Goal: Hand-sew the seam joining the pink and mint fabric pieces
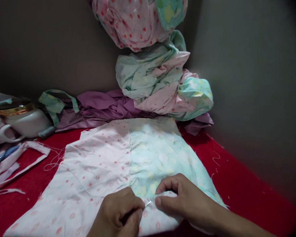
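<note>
A patchwork cloth [96, 164], white-pink with red dots on one side and pale green with yellow patches on the other, lies in front of me. Its two panels meet along a seam running away from me. Near the close edge, my left hand [122, 210] is closed in a pinch, and a thin shiny needle [148, 203] sticks out from its fingertips. Just to the right, my right hand [182, 200] has its thumb and curled forefinger on a fold of the cloth. The needle's tip lies close to the right thumb.
Red fabric [227, 171] covers the surface. Behind are crumpled purple cloth [106, 105] and a heap of green and pink cloth [150, 79]. At left stand a white cup [31, 121] with a gold rim, loose thread [54, 161] and cloth strips [37, 164]. A grey wall rises at right.
</note>
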Demonstrator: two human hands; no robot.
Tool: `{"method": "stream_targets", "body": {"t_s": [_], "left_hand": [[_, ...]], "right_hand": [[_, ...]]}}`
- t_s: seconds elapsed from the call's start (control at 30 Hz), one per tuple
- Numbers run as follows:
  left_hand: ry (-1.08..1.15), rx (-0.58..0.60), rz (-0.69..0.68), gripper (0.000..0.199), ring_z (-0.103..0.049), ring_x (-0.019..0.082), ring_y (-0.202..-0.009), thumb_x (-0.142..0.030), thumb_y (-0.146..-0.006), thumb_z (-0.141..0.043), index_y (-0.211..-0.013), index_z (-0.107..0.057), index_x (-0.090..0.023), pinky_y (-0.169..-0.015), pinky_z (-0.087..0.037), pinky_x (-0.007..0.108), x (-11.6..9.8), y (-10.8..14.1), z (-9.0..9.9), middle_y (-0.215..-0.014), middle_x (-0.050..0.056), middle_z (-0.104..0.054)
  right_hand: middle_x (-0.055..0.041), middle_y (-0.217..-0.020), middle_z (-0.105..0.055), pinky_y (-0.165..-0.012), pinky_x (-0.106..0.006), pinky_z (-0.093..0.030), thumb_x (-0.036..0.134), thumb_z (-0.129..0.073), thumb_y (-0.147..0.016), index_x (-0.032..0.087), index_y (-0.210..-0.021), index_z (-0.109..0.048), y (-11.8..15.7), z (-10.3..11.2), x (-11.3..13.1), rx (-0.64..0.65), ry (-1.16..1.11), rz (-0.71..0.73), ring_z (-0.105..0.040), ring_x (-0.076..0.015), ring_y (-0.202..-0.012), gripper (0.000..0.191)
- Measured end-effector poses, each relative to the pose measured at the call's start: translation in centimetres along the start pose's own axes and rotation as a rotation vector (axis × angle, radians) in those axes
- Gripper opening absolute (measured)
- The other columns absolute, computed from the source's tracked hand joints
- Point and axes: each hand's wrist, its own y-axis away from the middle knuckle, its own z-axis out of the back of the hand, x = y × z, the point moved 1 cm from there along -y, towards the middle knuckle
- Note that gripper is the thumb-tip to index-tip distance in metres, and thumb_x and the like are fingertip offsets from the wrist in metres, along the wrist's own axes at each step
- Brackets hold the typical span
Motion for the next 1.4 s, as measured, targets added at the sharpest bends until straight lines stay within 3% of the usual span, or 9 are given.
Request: {"method": "stream_targets", "body": {"t_s": [0.33,0.6,1.03,1.4], "left_hand": [[0.056,0.063,0.026,0.020,-0.054,0.012,-0.058,-0.020,-0.078,-0.049,-0.071,-0.068,-0.020,-0.054,-0.035,0.020,1.3,-0.1,0.0,-0.062,0.000,-0.059],[0.144,0.134,0.203,0.019,-0.054,0.013,-0.063,-0.018,-0.075,-0.053,-0.070,-0.071,-0.020,-0.058,-0.035,0.021,0.7,-0.7,0.4,-0.064,0.001,-0.059],[0.120,0.131,0.188,0.019,-0.054,0.013,-0.063,-0.022,-0.077,-0.053,-0.069,-0.070,-0.020,-0.058,-0.037,0.021,0.6,-0.7,0.7,-0.064,0.001,-0.061],[0.104,0.142,0.175,0.020,-0.054,0.013,-0.062,-0.021,-0.077,-0.052,-0.068,-0.070,-0.021,-0.058,-0.037,0.021,0.2,-0.9,0.6,-0.064,0.000,-0.061]], "right_hand": [[0.0030,-0.050,-0.048,-0.045,-0.019,-0.029,0.018,-0.060,-0.061,0.011,-0.070,-0.063,0.0,0.0,-0.2,0.009,-0.105,0.010,-0.039,-0.0073,-0.048,0.012],[0.0042,-0.049,-0.047,-0.043,-0.017,-0.027,0.019,-0.061,-0.061,0.011,-0.071,-0.062,0.1,-0.1,0.0,0.036,-0.106,0.027,-0.038,-0.0066,-0.046,0.013],[0.0046,-0.050,-0.047,-0.043,-0.017,-0.028,0.018,-0.060,-0.063,0.012,-0.071,-0.063,0.2,0.1,0.6,0.061,-0.061,0.041,-0.038,-0.0062,-0.047,0.010],[0.0055,-0.044,-0.048,-0.040,-0.017,-0.029,0.015,-0.060,-0.056,0.013,-0.066,-0.060,0.1,0.2,-0.3,0.046,-0.183,-0.002,-0.039,-0.0063,-0.042,0.010]]}}
